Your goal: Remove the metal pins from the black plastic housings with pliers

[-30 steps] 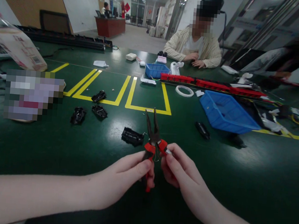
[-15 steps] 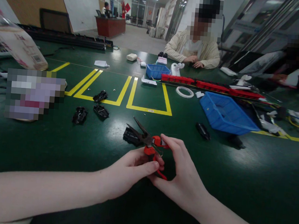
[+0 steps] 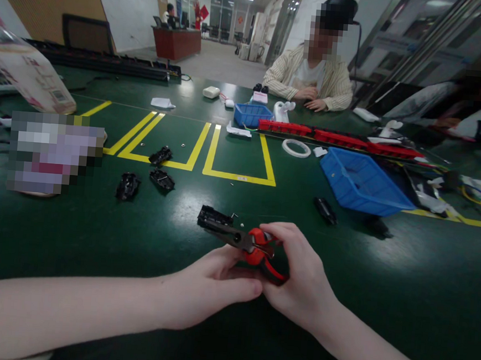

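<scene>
My right hand [image 3: 300, 265] is closed around the red-and-black handles of a pair of needle-nose pliers [image 3: 256, 246]. The pliers' dark jaws point left and look shut, passing in front of a black plastic part [image 3: 215, 217] on the table. Just below the pliers is my left hand [image 3: 219, 289], its thumb stretched to the right, apart from the fingers. Those fingers lie partly hidden behind the pliers' handle, and I see nothing held in them. A small metal piece [image 3: 234, 216] shows at the right end of the black part, with a tiny pale bit [image 3: 242, 225] beside it.
Several black parts [image 3: 162, 180] lie to the left, and another black part [image 3: 325, 210] lies near a blue bin [image 3: 365, 184]. Yellow tape [image 3: 240, 177] marks the green table. Farther back are a tape roll [image 3: 296, 148], red strips [image 3: 339, 139] and a seated person [image 3: 310, 80].
The pliers' jaws have gone from spread to shut, and the pliers have turned to point left. My left hand has let go of the lower handle; the right hand now holds the pliers.
</scene>
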Available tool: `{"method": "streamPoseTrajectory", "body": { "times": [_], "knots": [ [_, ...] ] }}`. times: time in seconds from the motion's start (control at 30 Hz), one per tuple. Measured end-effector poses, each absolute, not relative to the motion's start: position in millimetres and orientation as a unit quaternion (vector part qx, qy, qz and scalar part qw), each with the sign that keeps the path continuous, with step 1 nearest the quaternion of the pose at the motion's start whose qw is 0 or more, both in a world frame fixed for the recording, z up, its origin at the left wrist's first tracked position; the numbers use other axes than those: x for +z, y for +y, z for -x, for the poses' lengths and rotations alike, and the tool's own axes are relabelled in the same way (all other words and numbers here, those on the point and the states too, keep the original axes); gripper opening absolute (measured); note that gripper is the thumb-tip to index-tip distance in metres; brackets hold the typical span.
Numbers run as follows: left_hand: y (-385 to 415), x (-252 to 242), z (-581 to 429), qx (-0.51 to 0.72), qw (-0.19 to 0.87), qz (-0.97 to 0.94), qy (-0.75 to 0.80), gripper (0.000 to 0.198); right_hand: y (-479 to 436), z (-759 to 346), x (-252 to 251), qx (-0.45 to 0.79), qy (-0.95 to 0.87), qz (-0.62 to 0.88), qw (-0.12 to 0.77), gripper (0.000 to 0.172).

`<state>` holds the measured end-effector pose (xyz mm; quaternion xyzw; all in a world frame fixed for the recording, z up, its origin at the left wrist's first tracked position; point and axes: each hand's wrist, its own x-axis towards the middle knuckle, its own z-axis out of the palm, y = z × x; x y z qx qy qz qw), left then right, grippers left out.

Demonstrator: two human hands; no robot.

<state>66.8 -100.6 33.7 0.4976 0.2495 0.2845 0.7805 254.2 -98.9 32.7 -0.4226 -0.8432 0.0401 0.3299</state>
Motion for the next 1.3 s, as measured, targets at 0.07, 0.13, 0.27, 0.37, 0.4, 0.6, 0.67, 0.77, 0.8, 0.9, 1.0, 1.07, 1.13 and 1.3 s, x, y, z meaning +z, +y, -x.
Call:
{"method": "streamPoseTrajectory", "body": {
  "times": [0.07, 0.13, 0.27, 0.37, 0.4, 0.6, 0.67, 0.77, 0.8, 0.9, 1.0, 1.07, 1.13, 1.3],
  "knots": [
    [-103, 33, -65, 0.295, 0.762, -0.518, 0.252, 0.040, -98, -256, 34, 0.048, -0.846, 0.413, 0.334, 0.047],
    [-103, 34, -59, 0.297, 0.728, -0.553, 0.276, 0.045, -97, -258, 35, 0.034, -0.846, 0.411, 0.339, 0.047],
    [-93, 41, -39, 0.221, 0.514, -0.758, 0.335, 0.037, -93, -266, 36, -0.035, -0.841, 0.423, 0.335, 0.048],
    [-75, 43, -25, 0.185, 0.225, -0.891, 0.349, 0.032, -87, -272, 34, -0.077, -0.843, 0.432, 0.312, 0.043],
    [-69, 42, -22, 0.179, 0.156, -0.906, 0.351, 0.032, -85, -275, 34, -0.072, -0.845, 0.431, 0.307, 0.041],
    [-39, 31, -11, 0.119, 0.129, -0.904, 0.390, 0.057, -72, -292, 31, -0.057, -0.871, 0.386, 0.299, 0.035],
    [-36, 30, -11, 0.112, 0.155, -0.900, 0.392, 0.046, -69, -296, 30, -0.067, -0.871, 0.384, 0.300, 0.034],
    [-35, 31, -11, 0.124, 0.178, -0.895, 0.389, 0.034, -67, -297, 28, -0.086, -0.865, 0.396, 0.295, 0.033],
    [-35, 32, -12, 0.127, 0.183, -0.894, 0.389, 0.033, -67, -296, 27, -0.095, -0.864, 0.401, 0.290, 0.034],
    [-36, 33, -13, 0.124, 0.193, -0.892, 0.389, 0.032, -65, -295, 22, -0.097, -0.859, 0.417, 0.279, 0.036],
    [-36, 31, -14, 0.111, 0.201, -0.893, 0.387, 0.032, -62, -295, 17, -0.060, -0.854, 0.438, 0.274, 0.037],
    [-35, 29, -14, 0.105, 0.198, -0.895, 0.386, 0.032, -60, -297, 14, -0.034, -0.848, 0.450, 0.277, 0.038],
    [-34, 27, -14, 0.103, 0.191, -0.897, 0.386, 0.032, -59, -298, 12, -0.009, -0.844, 0.457, 0.280, 0.038],
    [-33, 23, -13, 0.103, 0.176, -0.905, 0.373, 0.033, -58, -299, 10, 0.026, -0.846, 0.460, 0.268, 0.038]
  ]
}}
